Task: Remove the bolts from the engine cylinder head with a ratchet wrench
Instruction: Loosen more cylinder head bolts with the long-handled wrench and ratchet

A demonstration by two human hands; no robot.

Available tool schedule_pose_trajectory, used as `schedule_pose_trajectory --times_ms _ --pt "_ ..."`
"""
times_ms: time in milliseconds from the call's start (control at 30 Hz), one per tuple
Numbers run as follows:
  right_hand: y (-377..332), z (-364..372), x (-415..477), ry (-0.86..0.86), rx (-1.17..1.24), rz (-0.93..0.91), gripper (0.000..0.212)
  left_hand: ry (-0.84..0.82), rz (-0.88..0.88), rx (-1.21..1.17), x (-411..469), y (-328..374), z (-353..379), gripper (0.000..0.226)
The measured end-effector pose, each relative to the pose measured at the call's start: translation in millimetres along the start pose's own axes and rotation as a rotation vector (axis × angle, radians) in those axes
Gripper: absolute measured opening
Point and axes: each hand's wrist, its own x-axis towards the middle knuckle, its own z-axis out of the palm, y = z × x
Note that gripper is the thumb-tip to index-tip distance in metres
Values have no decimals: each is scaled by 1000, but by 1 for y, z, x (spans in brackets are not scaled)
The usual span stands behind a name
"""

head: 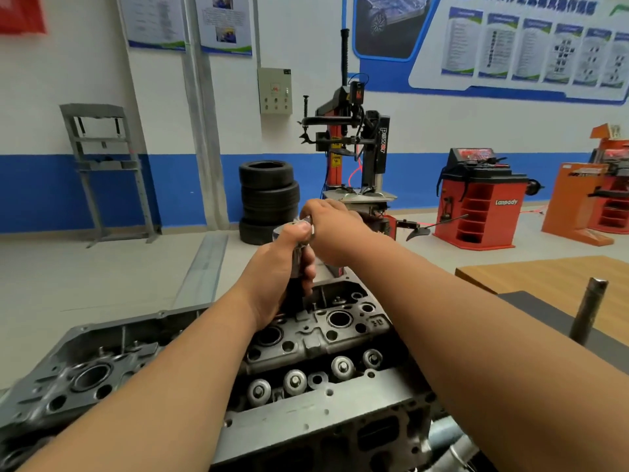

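Over the far end of the cylinder head [306, 338], both hands meet on a ratchet wrench [304, 233] that stands upright, its lower end reaching down into the metal casting. The left hand [277, 277] is wrapped around the dark vertical shaft, thumb up against the shiny top of the tool. The right hand [332, 229] is curled over that top from the far side, touching the left thumb; whatever part of the handle it holds is hidden under its fingers. The bolt beneath the tool cannot be seen behind the left hand.

The cylinder head fills the lower foreground, grey and oily, with large round bores along its middle and a row of round valve caps [294, 382] on the near side. To the right lies a wooden tabletop [544, 274] with a metal post [589, 315] standing in front of it. Farther back, on the workshop floor, stand a stack of tires [269, 199], a tire changer [354, 141] just beside it, a red wheel balancer [483, 202] and a grey steel frame [105, 165] by the wall.
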Motion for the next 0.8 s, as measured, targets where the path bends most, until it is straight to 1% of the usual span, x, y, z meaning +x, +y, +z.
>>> schedule_pose_trajectory --times_ms 100,167,267,333,400,500,633,700,800 --pt "0 -2 7 -45 -60 -27 34 39 16 40 0 -1 1 42" --pt "3 -9 1 -44 -139 -20 38 83 26 51 2 -2 4 44" --pt "8 -17 -22 11 -244 37 44 128 43 60 5 -5 8 49" --pt "10 -23 -42 39 -329 93 41 154 53 59 6 -8 10 52" --pt "8 -32 -63 26 -401 150 40 175 58 38 7 -9 11 56" --pt "-3 -49 -95 36 -466 181 37 194 37 -17 7 -7 10 59" --pt "-30 -67 -139 56 -454 160 29 196 -27 -78 7 -4 10 58" --pt "-45 -72 -159 53 -444 125 34 186 -31 -89 5 -2 10 54" --pt "-63 -73 -180 52 -442 32 47 153 -59 -118 3 1 10 55"
